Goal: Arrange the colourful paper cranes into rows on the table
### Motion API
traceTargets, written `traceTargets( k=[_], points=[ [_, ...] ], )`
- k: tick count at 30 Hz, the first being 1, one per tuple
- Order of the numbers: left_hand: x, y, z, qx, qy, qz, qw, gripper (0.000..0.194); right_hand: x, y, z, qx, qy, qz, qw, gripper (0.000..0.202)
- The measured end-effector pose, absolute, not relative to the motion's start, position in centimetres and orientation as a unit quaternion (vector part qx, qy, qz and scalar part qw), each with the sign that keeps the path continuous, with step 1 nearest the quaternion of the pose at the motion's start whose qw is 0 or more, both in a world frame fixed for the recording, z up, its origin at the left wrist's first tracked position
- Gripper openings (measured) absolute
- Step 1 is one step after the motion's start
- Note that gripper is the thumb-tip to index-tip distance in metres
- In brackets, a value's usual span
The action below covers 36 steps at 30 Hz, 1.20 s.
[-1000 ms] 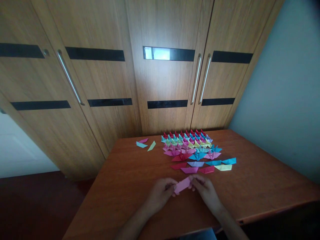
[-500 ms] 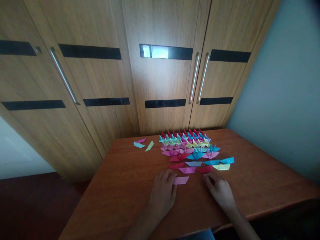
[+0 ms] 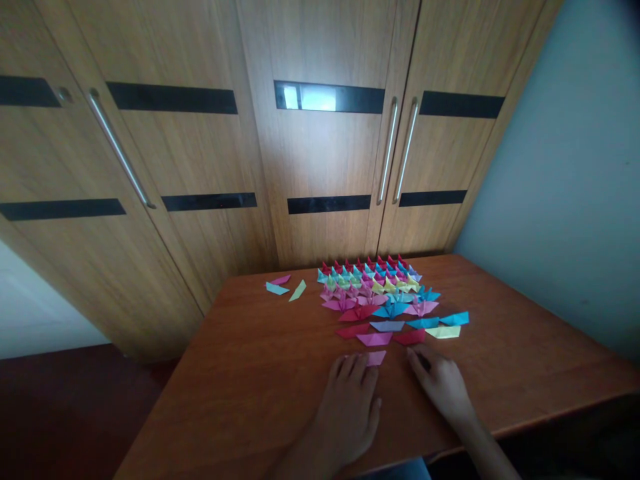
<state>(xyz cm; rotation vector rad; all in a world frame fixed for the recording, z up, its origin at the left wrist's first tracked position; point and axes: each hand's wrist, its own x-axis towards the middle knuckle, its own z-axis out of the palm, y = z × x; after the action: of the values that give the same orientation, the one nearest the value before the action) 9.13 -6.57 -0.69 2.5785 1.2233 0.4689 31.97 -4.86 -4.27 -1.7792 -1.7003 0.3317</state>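
Note:
Beneath the fingertips of my left hand (image 3: 347, 403) lies a folded pink paper piece (image 3: 377, 358), its right part showing past the fingers. The hand is open and laid palm down, with its fingers stretched forward. My right hand (image 3: 440, 380) rests on the table with curled fingers, thumb and fingertips close together and nothing visible in them. Its tips are just below a folded red paper piece (image 3: 410, 337). Beside that sit a magenta folded piece (image 3: 375, 339) and a pale yellow one (image 3: 443, 332).
Several rows of colourful paper cranes (image 3: 359, 312) stand at the back of the wooden table (image 3: 240, 373). Loose folded strips, including a light blue one (image 3: 277, 289), lie at the back left. A wooden wardrobe (image 3: 320, 160) and a pale wall (image 3: 560, 200) border the table.
My left hand has moved right and flattened over the pink piece, which has shifted slightly right and away from me. The right hand has stayed in place.

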Motion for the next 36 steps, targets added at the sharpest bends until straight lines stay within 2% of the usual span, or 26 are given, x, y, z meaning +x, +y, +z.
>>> traceTargets(
  k=[16,22,25,29,36],
  points=[
    [7.8,-6.0,-0.9,0.880,0.436,0.175,0.073,0.042,32.1,-4.9,-4.6,-0.669,-0.658,0.128,0.322,0.042],
    [2.0,0.3,-1.6,0.826,0.508,0.237,0.059,0.047,32.0,-5.0,-4.8,-0.671,-0.670,0.112,0.297,0.037],
    [-1.9,5.3,-2.1,0.772,0.577,0.267,0.012,0.047,32.0,-5.0,-4.9,-0.665,-0.679,0.101,0.294,0.037],
    [-5.8,10.6,-2.1,0.721,0.659,0.199,-0.076,0.045,32.0,-4.9,-4.9,-0.662,-0.684,0.100,0.291,0.038],
    [-6.7,12.5,-1.6,0.746,0.641,0.151,-0.095,0.036,31.9,-5.1,-4.6,-0.668,-0.672,0.108,0.302,0.037]
  ],
)
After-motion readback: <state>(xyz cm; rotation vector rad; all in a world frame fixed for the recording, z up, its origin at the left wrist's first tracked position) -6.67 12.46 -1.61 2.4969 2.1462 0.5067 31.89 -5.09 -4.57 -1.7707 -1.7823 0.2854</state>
